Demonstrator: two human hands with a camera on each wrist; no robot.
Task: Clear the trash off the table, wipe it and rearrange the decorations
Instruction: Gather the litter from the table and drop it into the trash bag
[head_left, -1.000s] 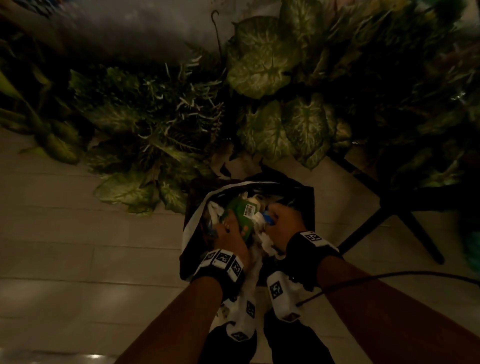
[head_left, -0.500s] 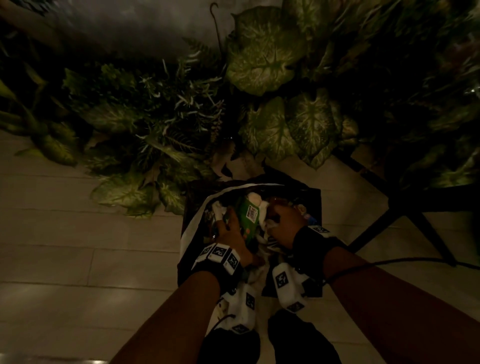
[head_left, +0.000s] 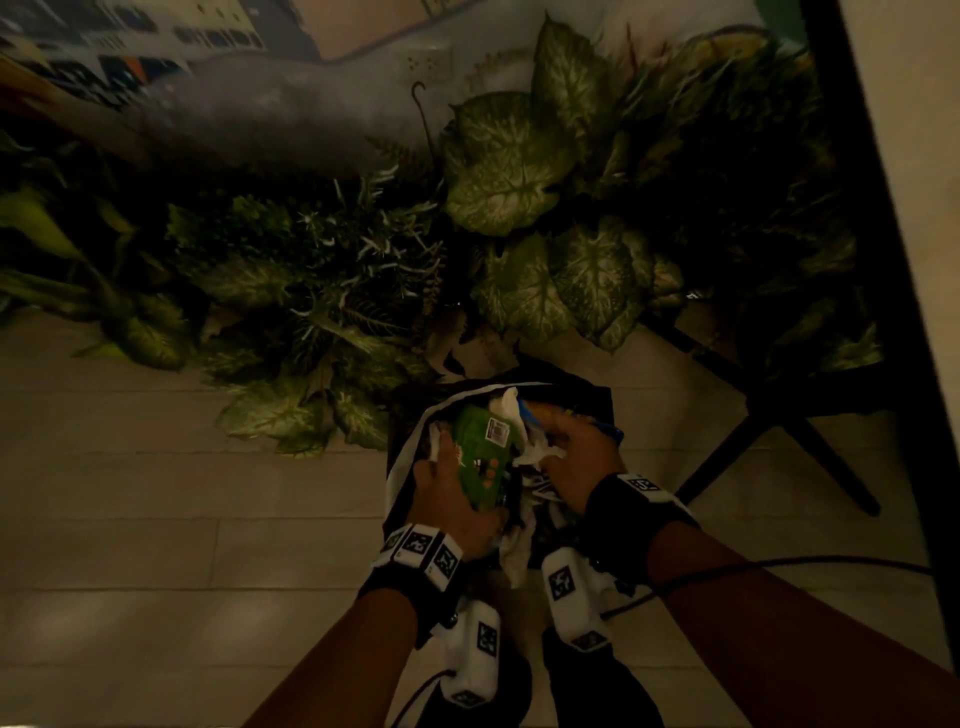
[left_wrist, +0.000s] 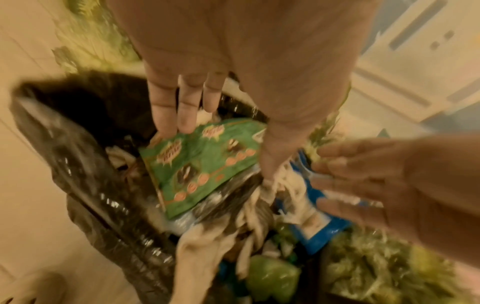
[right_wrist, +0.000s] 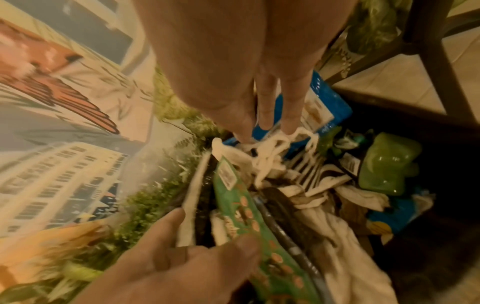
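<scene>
A black trash bag (head_left: 589, 402) stands open on the tiled floor in front of me. Inside lie a green snack packet (head_left: 483, 447), crumpled white tissues (head_left: 511, 410) and a blue packet (left_wrist: 324, 230). My left hand (head_left: 444, 470) lies over the green packet (left_wrist: 205, 164), its fingers straight at one edge and the thumb stretched across to the tissues. My right hand (head_left: 571, 441) reaches in from the right. Its straight fingertips (right_wrist: 267, 123) touch the tissues (right_wrist: 272, 152) in front of the blue packet (right_wrist: 327, 102).
Leafy plants (head_left: 514, 161) crowd the wall just behind the bag. Black furniture legs (head_left: 769, 441) and a dark vertical edge (head_left: 883, 260) stand to the right. A squashed green bottle (right_wrist: 387, 164) lies deeper in the bag. Pale floor tiles (head_left: 156, 493) spread to the left.
My left hand's curled grip on the green packet has loosened to straight fingers. My right hand has spread flat over the tissues. My view has tilted up a little.
</scene>
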